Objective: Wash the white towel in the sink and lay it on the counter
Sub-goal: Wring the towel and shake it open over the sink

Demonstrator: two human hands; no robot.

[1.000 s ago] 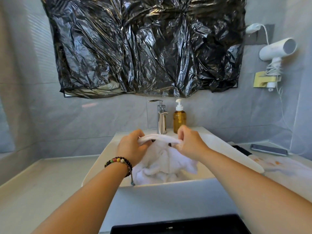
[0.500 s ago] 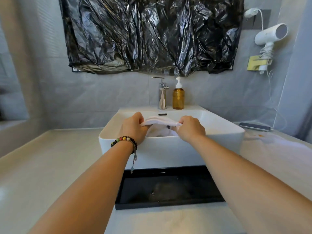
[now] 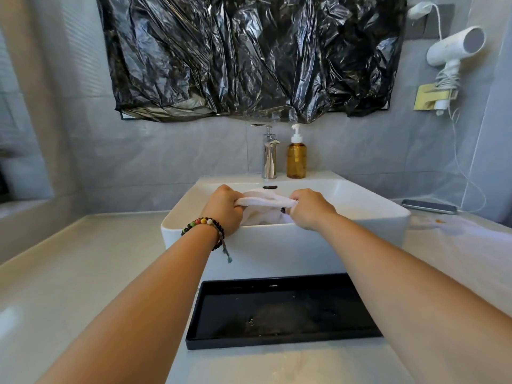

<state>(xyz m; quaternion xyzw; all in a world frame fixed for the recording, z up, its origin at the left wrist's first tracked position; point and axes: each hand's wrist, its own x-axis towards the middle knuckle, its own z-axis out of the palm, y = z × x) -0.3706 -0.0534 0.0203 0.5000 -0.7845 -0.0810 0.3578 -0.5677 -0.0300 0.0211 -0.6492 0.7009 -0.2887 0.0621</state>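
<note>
White towel (image 3: 266,202): bunched, stretched in a thick band between two fists above the sink (image 3: 360,214), its lower folds hanging down inside the basin behind the front wall. Left hand (image 3: 224,207): fingers curled tight round the towel's left end; beaded bracelet (image 3: 203,225) at the wrist. Right hand (image 3: 310,207): likewise clenched on the right end, knuckles toward the camera. Faucet (image 3: 268,152): chrome, upright at the back rim, no water seen running. Soap bottle (image 3: 296,159): amber, pump top, just beside the faucet. Black tray (image 3: 277,314): on the counter (image 3: 83,273) directly in front of the sink, a few droplets on it. Phone (image 3: 428,207): flat on the counter to the right, near the basin. Hair dryer (image 3: 454,48): wall-mounted, cord trailing down. Black plastic sheet (image 3: 249,56): covering the wall above. Risks, as judged: a soaked towel lifted out unwrung could drip over the counter toward the phone; a loose grip on one end could drop it back into the basin.
</note>
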